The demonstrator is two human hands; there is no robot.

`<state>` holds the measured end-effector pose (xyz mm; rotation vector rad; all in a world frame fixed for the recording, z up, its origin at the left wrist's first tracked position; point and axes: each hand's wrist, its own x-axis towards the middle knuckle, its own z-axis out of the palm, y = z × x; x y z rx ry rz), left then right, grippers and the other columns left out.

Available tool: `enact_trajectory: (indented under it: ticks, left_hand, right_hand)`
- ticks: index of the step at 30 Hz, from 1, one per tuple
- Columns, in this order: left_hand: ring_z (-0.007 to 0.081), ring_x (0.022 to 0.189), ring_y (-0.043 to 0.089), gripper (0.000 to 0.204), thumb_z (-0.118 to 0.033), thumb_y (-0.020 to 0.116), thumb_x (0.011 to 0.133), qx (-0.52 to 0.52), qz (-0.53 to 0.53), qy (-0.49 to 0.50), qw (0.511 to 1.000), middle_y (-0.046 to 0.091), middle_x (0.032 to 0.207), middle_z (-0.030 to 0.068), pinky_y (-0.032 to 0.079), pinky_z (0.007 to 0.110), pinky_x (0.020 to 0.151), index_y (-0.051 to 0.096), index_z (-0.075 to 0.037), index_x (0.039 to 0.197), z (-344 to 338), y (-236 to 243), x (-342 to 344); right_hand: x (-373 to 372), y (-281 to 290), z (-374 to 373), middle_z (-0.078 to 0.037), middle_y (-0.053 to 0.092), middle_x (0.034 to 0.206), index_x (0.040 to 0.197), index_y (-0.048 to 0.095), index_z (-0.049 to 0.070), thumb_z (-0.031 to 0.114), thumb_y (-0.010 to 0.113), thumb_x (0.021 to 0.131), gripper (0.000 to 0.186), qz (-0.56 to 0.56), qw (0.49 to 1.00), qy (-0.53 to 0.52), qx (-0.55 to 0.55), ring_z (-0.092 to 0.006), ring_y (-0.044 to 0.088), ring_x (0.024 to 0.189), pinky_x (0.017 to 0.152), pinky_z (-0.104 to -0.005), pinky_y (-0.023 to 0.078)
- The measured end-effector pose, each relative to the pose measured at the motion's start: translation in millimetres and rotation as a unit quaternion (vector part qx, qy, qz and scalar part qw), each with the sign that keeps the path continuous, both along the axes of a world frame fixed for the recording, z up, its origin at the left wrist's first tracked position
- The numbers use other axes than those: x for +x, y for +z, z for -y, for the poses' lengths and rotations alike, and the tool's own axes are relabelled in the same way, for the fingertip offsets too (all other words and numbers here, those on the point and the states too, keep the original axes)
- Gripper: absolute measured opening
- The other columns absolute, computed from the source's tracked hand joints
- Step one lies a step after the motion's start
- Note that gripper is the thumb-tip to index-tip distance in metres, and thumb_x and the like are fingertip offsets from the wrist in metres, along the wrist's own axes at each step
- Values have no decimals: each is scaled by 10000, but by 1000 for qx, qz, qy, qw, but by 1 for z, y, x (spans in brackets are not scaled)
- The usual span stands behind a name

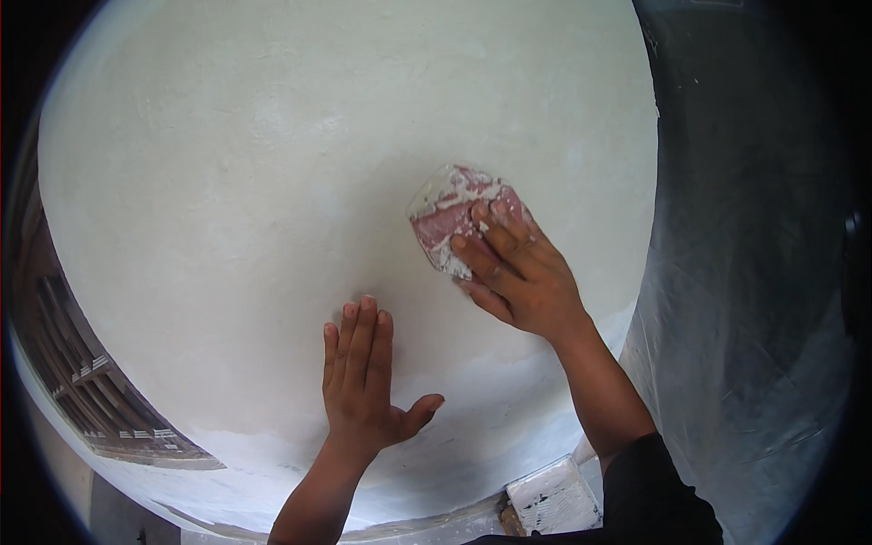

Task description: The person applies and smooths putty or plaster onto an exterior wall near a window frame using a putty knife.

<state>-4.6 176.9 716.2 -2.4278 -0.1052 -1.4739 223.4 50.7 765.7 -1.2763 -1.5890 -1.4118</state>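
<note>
A broad off-white wall (pixel 254 227), coated with what looks like plaster or putty, fills the middle of the view. My right hand (pixel 531 277) grips a flat reddish scraper (pixel 442 222) smeared with white paste, fingers spread over its face and thumb at its lower edge. The scraper lies against or just off the wall; its far edge looks pale or see-through. Lower and to the left, my left hand (pixel 361 386) holds nothing. Its fingers point up, the thumb sticks out to the right, and the palm faces the wall, seemingly resting on it.
At the lower left, a dark window grille (pixel 91 368) is set into the wall. Greyish plastic sheeting (pixel 727 363) hangs along the right side. A white-smeared square object (pixel 556 500) stands at the bottom, close to my right sleeve.
</note>
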Motion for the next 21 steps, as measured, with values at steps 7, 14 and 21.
enact_trajectory:
  ticks: [7, 14, 21]
  left_hand:
    - [394, 1417, 370, 887, -650, 508, 908, 4, 25, 10, 1000, 430, 1475, 268, 238, 528, 1166, 441, 75, 1414, -6, -3, -9]
    - [396, 1419, 367, 878, -637, 517, 910, 0, 18, 7, 1000, 424, 1478, 271, 237, 530, 1165, 436, 75, 1418, -6, 0, -6]
    - [395, 1419, 367, 877, -638, 514, 911, 4, 17, 1, 1000, 425, 1478, 270, 233, 531, 1166, 443, 78, 1412, -4, 2, 2]
  right_hand:
    - [22, -20, 18, -146, 547, 1407, 1232, 680, 160, 235, 768, 791, 456, -22, 999, -12, 46, -365, 523, 1292, 1060, -494, 434]
    - [15, -5, 7, -156, 536, 1415, 1288, 638, 153, 232, 769, 787, 524, -2, 1000, -23, -8, -362, 522, 1296, 1071, -503, 418]
    - [9, -3, 17, -156, 543, 1407, 1294, 639, 154, 210, 753, 789, 520, -31, 999, 7, 40, -342, 525, 1299, 1071, -507, 416]
